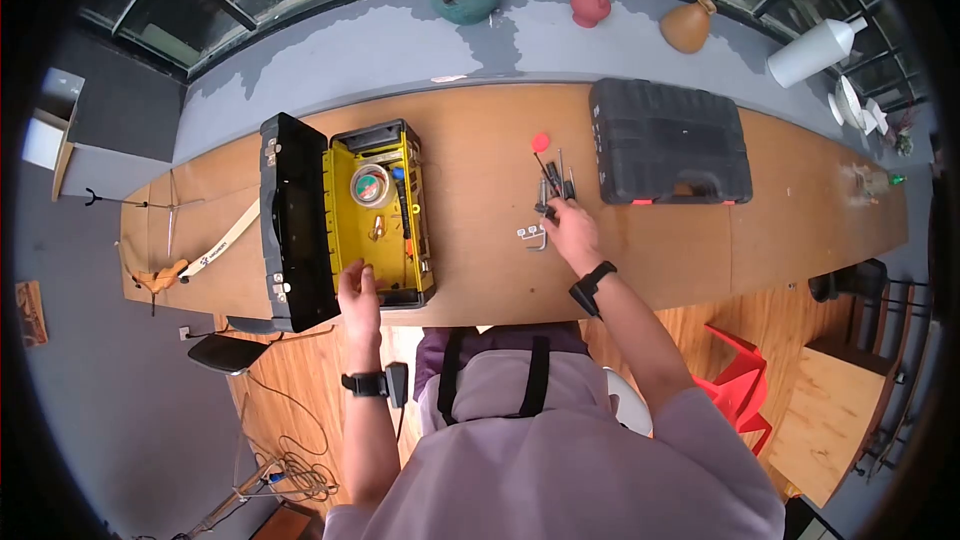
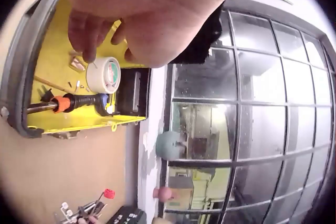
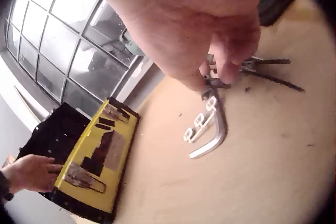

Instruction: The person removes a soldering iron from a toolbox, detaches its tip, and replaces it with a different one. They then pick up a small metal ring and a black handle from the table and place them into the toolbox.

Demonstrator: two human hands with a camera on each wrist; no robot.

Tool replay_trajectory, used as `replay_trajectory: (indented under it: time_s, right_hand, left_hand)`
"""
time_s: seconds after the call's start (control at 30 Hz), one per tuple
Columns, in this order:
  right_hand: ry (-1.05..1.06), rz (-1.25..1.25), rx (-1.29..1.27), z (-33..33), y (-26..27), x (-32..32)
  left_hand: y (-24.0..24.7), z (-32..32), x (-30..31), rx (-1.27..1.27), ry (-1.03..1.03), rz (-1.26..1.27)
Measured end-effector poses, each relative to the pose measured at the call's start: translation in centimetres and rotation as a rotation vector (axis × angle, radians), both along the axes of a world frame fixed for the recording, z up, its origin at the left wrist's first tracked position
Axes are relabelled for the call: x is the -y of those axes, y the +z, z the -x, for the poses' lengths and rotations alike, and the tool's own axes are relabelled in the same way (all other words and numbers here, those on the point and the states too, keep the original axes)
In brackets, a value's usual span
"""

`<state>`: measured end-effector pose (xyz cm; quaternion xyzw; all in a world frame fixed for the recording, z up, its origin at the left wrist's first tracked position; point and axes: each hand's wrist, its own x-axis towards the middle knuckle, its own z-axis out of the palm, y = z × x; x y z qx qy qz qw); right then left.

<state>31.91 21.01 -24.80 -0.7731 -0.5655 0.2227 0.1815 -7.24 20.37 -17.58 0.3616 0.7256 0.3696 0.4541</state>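
Note:
An open toolbox (image 1: 342, 230) with a yellow inside and a black lid stands on the wooden table at the left. My left hand (image 1: 358, 285) hovers over its near end with loosely curled fingers (image 2: 86, 37) that hold nothing. Below them lie a tape roll (image 2: 103, 74) and a screwdriver with an orange collar (image 2: 71, 102). My right hand (image 1: 560, 215) reaches into a small pile of dark hand tools (image 1: 555, 185) at mid-table. Its fingertips (image 3: 212, 74) pinch one small dark tool. A set of bent hex keys (image 3: 210, 132) lies just beside that hand.
A shut black case (image 1: 670, 140) lies to the right of the tool pile. A red-tipped tool (image 1: 540, 142) lies at the pile's far end. Pots and vases (image 1: 590, 2) stand on the grey sill under the windows. A red chair (image 1: 735, 380) is at my right.

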Motion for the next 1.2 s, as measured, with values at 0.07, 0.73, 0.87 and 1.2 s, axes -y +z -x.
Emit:
replay_trajectory:
  time_s: [0.07, 0.73, 0.87, 1.2]
  right_hand:
    - [0.008, 0.010, 0.028, -0.2, -0.7, -0.5]
    - [0.213, 0.287, -1.071, 4.0, 4.5, 4.4]
    - [0.015, -0.004, -0.356, 0.5, 0.3, 1.9]
    - [0.052, 0.111, 0.124, 1.4, -0.7, -5.2]
  left_hand:
    - [1.7, -1.3, 1.2, -0.069, -0.054, -0.009]
    - [4.8, -7.8, -1.0, -0.212, -0.409, -0.262]
    - [2.7, -1.9, -4.6, -0.090, -0.104, -0.227]
    - [1.1, -3.6, -1.9, -0.154, -0.191, -0.163]
